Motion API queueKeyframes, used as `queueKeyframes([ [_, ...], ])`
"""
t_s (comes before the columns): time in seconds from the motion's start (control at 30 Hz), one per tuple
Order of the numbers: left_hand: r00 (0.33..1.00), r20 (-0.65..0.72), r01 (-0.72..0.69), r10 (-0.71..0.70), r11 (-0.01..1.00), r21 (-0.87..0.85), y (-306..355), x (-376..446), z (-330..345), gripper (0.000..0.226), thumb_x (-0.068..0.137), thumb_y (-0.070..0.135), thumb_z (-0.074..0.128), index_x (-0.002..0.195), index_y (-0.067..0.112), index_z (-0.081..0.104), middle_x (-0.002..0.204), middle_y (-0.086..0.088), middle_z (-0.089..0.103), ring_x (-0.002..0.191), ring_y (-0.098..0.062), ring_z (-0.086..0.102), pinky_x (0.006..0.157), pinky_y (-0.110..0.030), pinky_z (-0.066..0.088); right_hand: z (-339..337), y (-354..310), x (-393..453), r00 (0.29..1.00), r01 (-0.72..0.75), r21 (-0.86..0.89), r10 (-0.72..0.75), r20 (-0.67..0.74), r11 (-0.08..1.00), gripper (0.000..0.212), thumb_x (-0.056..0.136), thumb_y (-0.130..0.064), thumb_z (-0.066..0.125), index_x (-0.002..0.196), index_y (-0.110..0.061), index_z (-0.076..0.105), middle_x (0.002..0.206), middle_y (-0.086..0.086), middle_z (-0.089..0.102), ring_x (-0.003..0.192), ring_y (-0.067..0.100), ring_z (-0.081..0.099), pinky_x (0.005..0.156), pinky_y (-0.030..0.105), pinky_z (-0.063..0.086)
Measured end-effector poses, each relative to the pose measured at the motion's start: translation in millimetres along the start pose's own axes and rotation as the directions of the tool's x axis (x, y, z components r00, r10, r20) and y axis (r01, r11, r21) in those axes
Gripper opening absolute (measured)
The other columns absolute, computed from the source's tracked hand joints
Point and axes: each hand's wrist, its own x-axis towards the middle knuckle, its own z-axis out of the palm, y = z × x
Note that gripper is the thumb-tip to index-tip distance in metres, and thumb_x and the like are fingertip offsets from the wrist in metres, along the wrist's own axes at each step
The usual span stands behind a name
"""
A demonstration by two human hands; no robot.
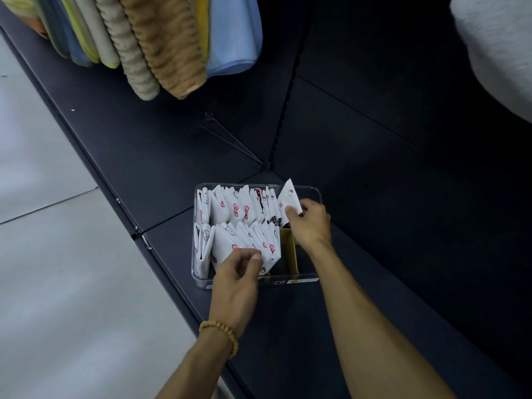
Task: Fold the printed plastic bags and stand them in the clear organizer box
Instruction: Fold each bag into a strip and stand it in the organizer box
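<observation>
Right hand: the right hand [309, 223] pinches a folded bag [289, 197] by its lower edge, thumb and fingers curled on it, so the pointed top sticks up above the box rim at the right end of the back row.
Why held so: gripping low seems to keep the fold from springing apart while the bag is steered into the gap beside the others.
Left hand: the left hand [237, 273] has its fingers curled and its fingertips on the tops of the front row [244, 243]; whether it pinches one bag or only presses the row, I cannot tell.
Why there: it likely steadies the packed bags so they stay upright and do not fan out.
Bags: two rows of folded white bags with pink prints stand on edge, filling the left and middle of the box [312, 279].
Free room: the right end is still open, with a yellowish divider [289, 249] showing there.
Box: clear, standing on a dark shelf [161, 156].
Beyond: rolled towels [161, 44] lie farther back on the shelf.
</observation>
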Motion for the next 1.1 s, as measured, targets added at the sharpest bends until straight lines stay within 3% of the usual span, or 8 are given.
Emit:
queueKeyframes([
  [0.13,1.000,0.010,0.000,0.000,1.000,0.001,-0.2,-1.5,0.8,0.009,0.094,0.013,0.059,0.091,0.016,0.067,0.092,-0.002,0.071,0.093,-0.018,0.066,0.084,-0.031,0.053,1.9,3.5,-3.3,0.985,0.058,-0.082,-0.070,-0.155,0.995,0.009,0.088,-0.029,0.064,0.081,-0.023,0.065,0.063,-0.008,0.065,0.055,0.007,0.060,0.053,0.024,0.047],
  [0.23,1.000,0.019,0.007,-0.007,1.000,0.005,-2.0,-3.4,-1.3,0.009,0.094,0.015,0.059,0.092,0.017,0.067,0.092,-0.001,0.070,0.094,-0.017,0.066,0.087,-0.034,0.053,3.1,5.3,-1.7,0.998,0.008,-0.214,-0.021,-0.062,0.977,0.012,0.087,-0.024,0.065,0.076,-0.021,0.069,0.066,-0.004,0.066,0.060,0.017,0.063,0.059,0.036,0.056],
  [0.37,1.000,0.023,0.006,-0.006,1.000,0.019,-2.5,-5.6,-2.6,0.009,0.094,0.016,0.059,0.092,0.017,0.067,0.091,-0.001,0.070,0.092,-0.017,0.065,0.089,-0.037,0.054,4.4,4.5,-3.0,0.989,0.013,-0.090,-0.026,-0.145,0.996,0.011,0.085,-0.028,0.069,0.075,-0.023,0.069,0.067,-0.012,0.065,0.065,0.008,0.064,0.065,0.032,0.057],
  [0.53,0.999,0.040,0.021,-0.023,0.999,0.044,-3.5,-9.0,-3.4,0.008,0.095,0.017,0.058,0.093,0.018,0.066,0.093,-0.001,0.069,0.094,-0.017,0.064,0.090,-0.036,0.053,4.2,4.1,-3.7,0.999,-0.021,-0.130,0.015,-0.045,0.991,0.018,0.090,-0.028,0.065,0.074,-0.022,0.071,0.073,-0.010,0.068,0.071,0.011,0.065,0.072,0.033,0.057],
  [0.67,0.997,0.054,0.050,-0.052,0.998,0.038,-3.7,-18.4,-1.7,0.008,0.095,0.016,0.058,0.097,0.018,0.065,0.097,-0.002,0.068,0.096,-0.018,0.064,0.091,-0.035,0.050,-14.2,1.2,-22.4,0.991,-0.050,0.044,0.055,-0.120,0.998,0.022,0.089,-0.033,0.063,0.067,-0.028,0.065,0.059,-0.014,0.065,0.063,0.002,0.062,0.065,0.023,0.049],
  [0.8,0.993,0.095,0.065,-0.070,0.996,0.063,-4.8,-40.1,5.8,0.007,0.095,0.017,0.057,0.095,0.020,0.064,0.094,-0.002,0.068,0.097,-0.021,0.065,0.091,-0.037,0.051,-48.7,13.0,-75.8,0.988,-0.095,0.270,0.124,-0.094,0.958,0.013,0.089,-0.033,0.063,0.079,-0.029,0.069,0.071,-0.015,0.070,0.070,0.005,0.069,0.071,0.031,0.056],
  [0.9,0.986,0.140,0.073,-0.089,0.991,0.112,-8.5,-64.9,15.5,0.008,0.095,0.018,0.057,0.093,0.023,0.063,0.094,-0.002,0.068,0.097,-0.021,0.065,0.091,-0.040,0.051,-79.6,31.2,-129.1,0.975,-0.145,0.379,0.197,-0.100,0.914,0.009,0.093,-0.028,0.063,0.085,-0.029,0.069,0.077,-0.013,0.072,0.074,0.006,0.071,0.072,0.028,0.057],
  [1.1,0.943,0.313,0.041,-0.116,0.971,0.234,-29.2,-127.8,38.2,0.007,0.095,0.021,0.057,0.094,0.025,0.062,0.098,-0.001,0.067,0.096,-0.019,0.065,0.085,-0.036,0.052,-146.3,89.0,-243.3,0.874,-0.300,0.531,0.452,-0.180,0.792,0.010,0.096,-0.021,0.059,0.096,-0.021,0.069,0.092,0.000,0.074,0.082,0.009,0.072,0.076,0.027,0.057],
])
